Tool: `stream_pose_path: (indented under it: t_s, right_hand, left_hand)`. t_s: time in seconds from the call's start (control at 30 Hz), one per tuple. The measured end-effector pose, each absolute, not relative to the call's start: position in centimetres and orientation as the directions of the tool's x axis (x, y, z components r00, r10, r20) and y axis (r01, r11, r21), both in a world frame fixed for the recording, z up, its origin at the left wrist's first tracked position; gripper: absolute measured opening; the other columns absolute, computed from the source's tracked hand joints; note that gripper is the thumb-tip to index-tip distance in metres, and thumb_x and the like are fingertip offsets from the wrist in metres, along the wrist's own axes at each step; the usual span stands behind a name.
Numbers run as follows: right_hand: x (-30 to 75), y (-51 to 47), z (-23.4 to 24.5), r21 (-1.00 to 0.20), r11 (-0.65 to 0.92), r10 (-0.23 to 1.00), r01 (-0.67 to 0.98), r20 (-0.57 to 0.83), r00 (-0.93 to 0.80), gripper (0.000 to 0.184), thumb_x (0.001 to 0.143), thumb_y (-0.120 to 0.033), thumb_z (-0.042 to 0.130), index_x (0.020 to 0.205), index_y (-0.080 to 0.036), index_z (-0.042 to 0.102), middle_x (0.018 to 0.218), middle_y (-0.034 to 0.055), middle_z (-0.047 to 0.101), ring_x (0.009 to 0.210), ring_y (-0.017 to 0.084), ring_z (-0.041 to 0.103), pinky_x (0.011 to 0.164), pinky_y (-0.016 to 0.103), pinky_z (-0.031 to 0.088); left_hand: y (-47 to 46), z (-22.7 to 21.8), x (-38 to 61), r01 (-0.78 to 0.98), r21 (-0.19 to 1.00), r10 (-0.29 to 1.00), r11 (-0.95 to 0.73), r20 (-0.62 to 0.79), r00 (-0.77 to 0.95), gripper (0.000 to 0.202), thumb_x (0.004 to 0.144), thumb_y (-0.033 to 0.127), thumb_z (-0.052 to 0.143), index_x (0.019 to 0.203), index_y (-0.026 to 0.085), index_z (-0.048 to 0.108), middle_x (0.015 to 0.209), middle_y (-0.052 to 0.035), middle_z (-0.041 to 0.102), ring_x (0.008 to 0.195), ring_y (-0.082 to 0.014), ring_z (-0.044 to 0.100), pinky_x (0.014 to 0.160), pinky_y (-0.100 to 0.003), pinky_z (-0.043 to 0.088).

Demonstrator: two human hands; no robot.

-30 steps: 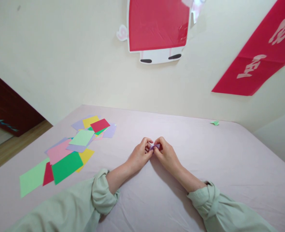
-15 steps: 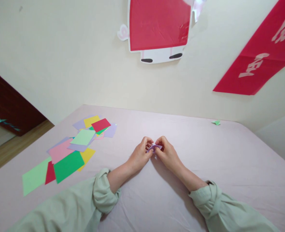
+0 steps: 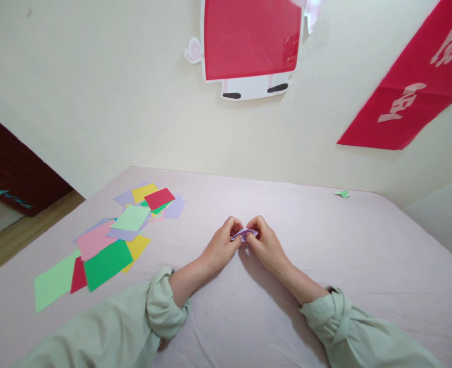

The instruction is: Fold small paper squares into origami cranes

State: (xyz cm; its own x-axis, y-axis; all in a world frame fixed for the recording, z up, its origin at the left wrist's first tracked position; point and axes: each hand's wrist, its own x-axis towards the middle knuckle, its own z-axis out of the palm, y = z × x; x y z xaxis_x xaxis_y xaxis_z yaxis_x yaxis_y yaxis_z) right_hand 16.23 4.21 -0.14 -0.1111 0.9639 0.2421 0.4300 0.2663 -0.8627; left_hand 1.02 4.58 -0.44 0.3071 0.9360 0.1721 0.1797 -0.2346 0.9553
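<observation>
A small folded piece of purple paper (image 3: 244,233) is held between both hands, just above the pale pink cloth near the middle of the view. My left hand (image 3: 225,240) pinches its left end between thumb and fingers. On the opposite end, my right hand (image 3: 266,239) grips it the same way. The fingers cover both ends, so only the middle of the folds shows.
Loose coloured paper sheets (image 3: 109,258) lie overlapping on the left of the cloth-covered table (image 3: 387,266). A small folded green paper piece (image 3: 342,193) rests near the far right edge. Behind stands a wall (image 3: 164,117) with a red cartoon decoration (image 3: 252,41) and a red banner (image 3: 398,97).
The purple paper has tilted slightly between the fingers, and its middle now looks flatter and wider. Both hands stay in nearly the same place.
</observation>
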Motion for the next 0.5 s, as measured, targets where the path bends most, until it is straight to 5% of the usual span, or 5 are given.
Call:
stream_pose_path:
  t_s: [0.5]
  right_hand:
    - [15.84,4.18,-0.23,-0.927,0.192,0.981,0.323,0.176,-0.08,0.013,0.071,-0.014,0.045,0.081,-0.021,0.047,0.073,-0.0033,0.052,0.066,0.015,0.05,0.062,0.027,0.039]
  left_hand:
    - [4.58,-0.61,1.18,0.186,0.952,0.944,-0.244,0.189,0.271,0.015,0.078,0.007,0.048,0.086,0.02,0.051,0.083,0.0025,0.056,0.075,-0.0119,0.056,0.068,-0.023,0.043]
